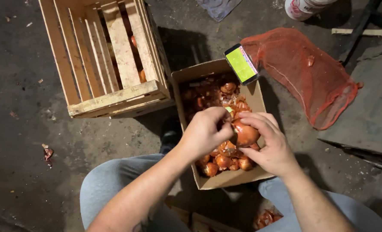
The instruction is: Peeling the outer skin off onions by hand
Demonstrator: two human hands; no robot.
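Note:
A brown-skinned onion [245, 134] is held over an open cardboard box [191, 74] between my knees. My right hand [270, 144] cups the onion from the right and below. My left hand [206, 130] pinches at the onion's top left, fingers closed on its skin; a small blade may be there, but I cannot tell. Several onions and loose skins [223, 161] lie inside the box under both hands.
A wooden slatted crate [113, 96] with a few onions stands to the upper left. A phone [241, 63] with a lit green screen leans on the box's far rim. An orange mesh sack [303, 71] lies to the right, beside a grey slab [371, 107]. Concrete floor around.

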